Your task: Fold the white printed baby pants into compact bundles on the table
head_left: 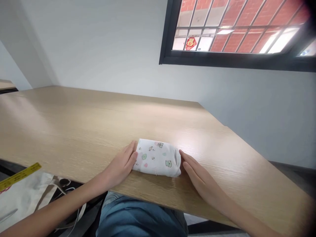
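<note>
A folded white cloth printed with small green and pink animal figures lies on the wooden table, near its front edge. At the cloth's left end rests my left hand, fingers stretched out and touching its side. My right hand is at the other end, fingers straight, with the fingertips against or just beside the rolled edge. Neither hand is wrapped round the cloth; it lies between them.
A white bag and a yellow measuring tape are at the lower left, below the table edge, with pale straps beside them. Behind the table stands a white wall with a dark-framed barred window.
</note>
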Motion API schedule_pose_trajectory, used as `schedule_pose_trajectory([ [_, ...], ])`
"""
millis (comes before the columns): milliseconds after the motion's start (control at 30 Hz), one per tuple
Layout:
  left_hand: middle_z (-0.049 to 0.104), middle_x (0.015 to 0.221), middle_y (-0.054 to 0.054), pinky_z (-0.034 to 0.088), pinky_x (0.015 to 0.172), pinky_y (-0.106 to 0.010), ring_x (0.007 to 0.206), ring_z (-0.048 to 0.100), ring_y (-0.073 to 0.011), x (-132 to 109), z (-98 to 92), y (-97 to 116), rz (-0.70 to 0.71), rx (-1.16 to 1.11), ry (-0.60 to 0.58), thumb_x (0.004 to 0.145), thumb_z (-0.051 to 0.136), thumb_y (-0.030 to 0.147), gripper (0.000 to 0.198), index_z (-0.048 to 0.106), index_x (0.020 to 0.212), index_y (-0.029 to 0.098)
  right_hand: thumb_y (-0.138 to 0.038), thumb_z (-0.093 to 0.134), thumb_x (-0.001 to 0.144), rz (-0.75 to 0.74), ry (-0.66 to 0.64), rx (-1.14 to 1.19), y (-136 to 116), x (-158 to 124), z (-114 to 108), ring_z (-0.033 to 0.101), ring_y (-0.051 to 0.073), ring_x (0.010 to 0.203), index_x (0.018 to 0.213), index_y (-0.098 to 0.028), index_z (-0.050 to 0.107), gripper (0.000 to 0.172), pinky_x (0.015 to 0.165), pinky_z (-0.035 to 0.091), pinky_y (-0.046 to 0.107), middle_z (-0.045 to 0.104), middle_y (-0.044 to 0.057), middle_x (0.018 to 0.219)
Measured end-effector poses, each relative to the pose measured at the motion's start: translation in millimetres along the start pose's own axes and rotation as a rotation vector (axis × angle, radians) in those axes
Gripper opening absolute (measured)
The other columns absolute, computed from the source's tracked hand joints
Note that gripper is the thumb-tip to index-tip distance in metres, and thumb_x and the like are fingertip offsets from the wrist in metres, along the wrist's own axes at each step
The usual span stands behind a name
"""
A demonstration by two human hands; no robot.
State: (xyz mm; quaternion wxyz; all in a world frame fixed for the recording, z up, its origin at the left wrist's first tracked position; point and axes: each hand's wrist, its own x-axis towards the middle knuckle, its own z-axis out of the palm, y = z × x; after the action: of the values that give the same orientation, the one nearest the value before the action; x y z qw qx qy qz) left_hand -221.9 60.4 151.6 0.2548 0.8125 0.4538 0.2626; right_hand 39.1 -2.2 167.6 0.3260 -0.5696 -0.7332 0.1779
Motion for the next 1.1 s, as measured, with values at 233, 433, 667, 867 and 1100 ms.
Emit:
schedule_pose_trajectory([
  [233,0.049,0.126,-0.011,0.042,0.090,-0.032,0.107,0.052,-0.0212,23.5,1.8,17.9,-0.200,-0.377,0.040,0.083,0.041,0.032,0.057,0.029,0.135,0.012,-0.033,0.054,0.074,0.091,0.068,0.270,-10.4,-16.6,19.7,0.049,0.017,0.067,0.074,-0.024,0.033,0.024,0.056,0.046,0.029,0.049,0.001,0.076],
  [433,0.057,0.109,-0.009,0.046,0.081,-0.034,0.096,0.056,-0.0219,-6.0,6.0,23.9,-0.193,-0.509,0.014,0.081,0.048,0.035,0.043,0.040,0.119,0.015,-0.018,0.041,0.068,0.162,0.070,0.301,-12.0,13.3,25.9,0.036,0.015,0.060,0.071,-0.023,0.031,0.011,0.053,0.035,0.027,0.037,-0.003,0.067],
  [667,0.056,0.109,-0.009,0.047,0.080,-0.032,0.096,0.055,-0.0199,-57.1,25.9,29.4,-0.213,-0.697,0.009,0.083,0.051,0.040,0.043,0.035,0.117,0.018,-0.012,0.037,0.064,0.112,0.013,0.397,4.4,68.5,36.8,0.036,0.014,0.064,0.068,-0.021,0.031,0.013,0.057,0.031,0.027,0.038,-0.003,0.069],
  [867,0.058,0.103,-0.008,0.048,0.070,-0.031,0.077,0.057,-0.0174,-51.2,7.1,27.2,-0.382,-0.746,-0.020,0.085,0.042,0.046,0.047,0.040,0.121,0.016,-0.015,0.036,0.079,-0.185,0.176,0.145,-7.5,41.7,34.1,0.046,0.021,0.090,0.082,-0.022,0.038,0.008,0.074,0.041,0.037,0.049,0.006,0.094],
  [1100,0.053,0.120,-0.005,0.037,0.097,-0.031,0.111,0.047,-0.0198,-30.2,18.6,45.7,-0.096,-0.632,-0.014,0.085,0.045,0.030,0.033,0.048,0.117,0.020,-0.042,0.056,0.076,-0.523,-0.059,-0.418,-35.6,-7.1,48.3,0.026,0.038,0.122,0.132,-0.012,0.026,0.069,0.095,0.032,0.054,0.033,0.020,0.132],
])
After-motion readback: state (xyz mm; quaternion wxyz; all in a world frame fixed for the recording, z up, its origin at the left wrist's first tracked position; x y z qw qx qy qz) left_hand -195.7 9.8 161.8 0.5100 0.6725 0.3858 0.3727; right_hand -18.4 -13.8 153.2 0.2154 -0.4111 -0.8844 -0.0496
